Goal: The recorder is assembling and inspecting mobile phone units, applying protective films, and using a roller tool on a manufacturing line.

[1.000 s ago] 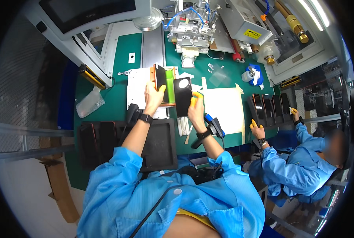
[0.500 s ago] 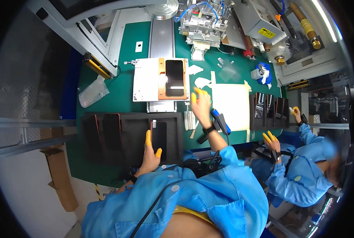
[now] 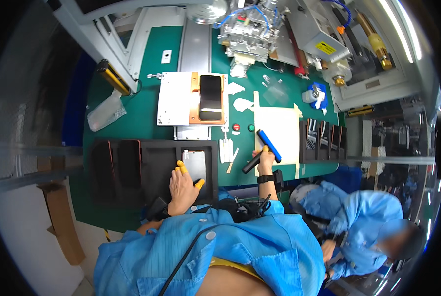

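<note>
My right hand (image 3: 266,159), its fingertips in yellow finger cots, is closed around the black handle of a roller (image 3: 269,146) with a blue barrel. The roller lies across the left part of a cream sheet (image 3: 287,118) taped to the green table. My left hand (image 3: 182,190) has its fingers apart at the left and lower edges of a phone (image 3: 196,165) in a black foam tray (image 3: 168,144). Ahead, another dark phone (image 3: 210,93) sits in an orange holder (image 3: 194,111) on a white fixture plate (image 3: 173,101).
More phones (image 3: 129,165) stand in the tray's left slots. A second phone tray (image 3: 324,158) is at the right, near a co-worker (image 3: 363,212). Red (image 3: 236,127) and green buttons (image 3: 251,128) sit beyond my right hand. A metal machine (image 3: 250,37) stands at the back.
My right hand has come back from beside the fixture and taken hold of the roller. My left hand has shifted slightly on the phone. The co-worker's hands have lowered away from the second tray.
</note>
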Available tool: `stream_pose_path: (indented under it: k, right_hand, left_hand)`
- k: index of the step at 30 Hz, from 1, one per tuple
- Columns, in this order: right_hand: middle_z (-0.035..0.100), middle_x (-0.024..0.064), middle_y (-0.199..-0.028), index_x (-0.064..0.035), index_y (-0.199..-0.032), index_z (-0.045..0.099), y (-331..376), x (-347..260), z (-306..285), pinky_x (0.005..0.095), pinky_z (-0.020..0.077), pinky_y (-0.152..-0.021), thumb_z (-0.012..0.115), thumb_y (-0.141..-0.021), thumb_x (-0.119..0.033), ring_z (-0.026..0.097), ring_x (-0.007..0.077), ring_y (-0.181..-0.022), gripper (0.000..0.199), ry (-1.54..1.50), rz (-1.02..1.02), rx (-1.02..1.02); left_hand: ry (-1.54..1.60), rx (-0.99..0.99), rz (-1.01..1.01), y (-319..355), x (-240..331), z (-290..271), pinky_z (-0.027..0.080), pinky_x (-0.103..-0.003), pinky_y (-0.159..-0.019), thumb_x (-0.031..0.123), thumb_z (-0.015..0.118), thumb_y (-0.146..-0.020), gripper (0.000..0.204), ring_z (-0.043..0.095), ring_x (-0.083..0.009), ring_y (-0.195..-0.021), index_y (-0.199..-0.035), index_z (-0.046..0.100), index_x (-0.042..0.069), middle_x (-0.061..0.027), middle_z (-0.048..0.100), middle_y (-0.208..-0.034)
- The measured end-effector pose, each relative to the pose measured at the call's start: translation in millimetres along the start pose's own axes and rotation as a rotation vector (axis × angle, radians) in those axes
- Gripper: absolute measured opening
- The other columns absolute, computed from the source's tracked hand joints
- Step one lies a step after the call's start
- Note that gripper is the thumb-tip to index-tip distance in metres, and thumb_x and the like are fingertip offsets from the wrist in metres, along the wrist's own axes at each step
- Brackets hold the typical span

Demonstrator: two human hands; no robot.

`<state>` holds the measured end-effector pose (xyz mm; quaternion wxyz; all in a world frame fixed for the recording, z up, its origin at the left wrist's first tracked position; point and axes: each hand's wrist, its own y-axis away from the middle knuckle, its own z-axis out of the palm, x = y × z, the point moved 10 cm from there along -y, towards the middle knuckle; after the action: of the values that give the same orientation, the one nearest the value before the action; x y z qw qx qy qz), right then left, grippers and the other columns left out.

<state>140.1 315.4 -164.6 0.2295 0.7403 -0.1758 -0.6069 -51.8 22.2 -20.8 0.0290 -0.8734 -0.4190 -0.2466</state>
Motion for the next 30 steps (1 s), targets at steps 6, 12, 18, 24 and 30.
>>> stream_pose_path:
  k: [6,12,18,24,30]
  right_hand:
    - [0.048,0.0054,-0.051,0.0016,-0.086,0.048,80,-167,181,0.0269,0.04,-0.035,0.046,-0.087,-0.031,0.047,0.0137,-0.036,0.033,0.229,-0.337,-0.658]
    - [0.051,0.01,-0.047,0.0037,-0.057,0.05,68,-178,274,0.0297,0.043,-0.035,0.043,-0.086,-0.029,0.053,0.0168,-0.039,0.045,0.48,-0.438,-0.591]
    - [0.059,0.0254,-0.077,0.0035,-0.103,0.05,153,-133,187,0.0394,0.0472,-0.06,0.045,-0.085,-0.029,0.06,0.033,-0.063,0.038,0.873,-0.413,-0.624]
    - [0.052,0.0099,-0.048,0.0029,-0.06,0.049,75,-186,277,0.0293,0.0451,-0.037,0.041,-0.086,-0.03,0.053,0.0176,-0.037,0.043,0.529,-0.488,-0.628]
    - [0.052,0.012,-0.046,0.0046,-0.061,0.048,124,-161,233,0.0344,0.0433,-0.038,0.043,-0.086,-0.026,0.053,0.0222,-0.037,0.04,0.695,-0.488,-0.643]
  left_hand:
    - [-0.063,-0.182,0.044,8,10,6,0.04,-0.038,-0.071,0.031,0.069,-0.067,0.077,0.044,-0.0316,-0.088,-0.12,0.034,-0.013,-0.0195,0.045,-0.091]
    - [0.108,-0.209,0.046,12,0,10,0.041,-0.039,-0.071,0.029,0.069,-0.069,0.078,0.044,-0.032,-0.086,-0.123,0.03,-0.011,-0.0216,0.041,-0.095]
    - [0.102,-0.158,0.083,10,-2,10,0.04,-0.037,-0.073,0.025,0.069,-0.068,0.075,0.044,-0.0307,-0.087,-0.122,0.031,-0.011,-0.0193,0.041,-0.094]
    - [0.04,-0.19,0.093,13,-1,13,0.039,-0.035,-0.071,0.021,0.068,-0.067,0.074,0.045,-0.0289,-0.086,-0.122,0.032,-0.011,-0.0183,0.043,-0.093]
    - [0.072,-0.144,0.083,13,6,2,0.039,-0.035,-0.071,0.02,0.069,-0.066,0.065,0.045,-0.0288,-0.086,-0.115,0.039,-0.012,-0.0187,0.042,-0.092]
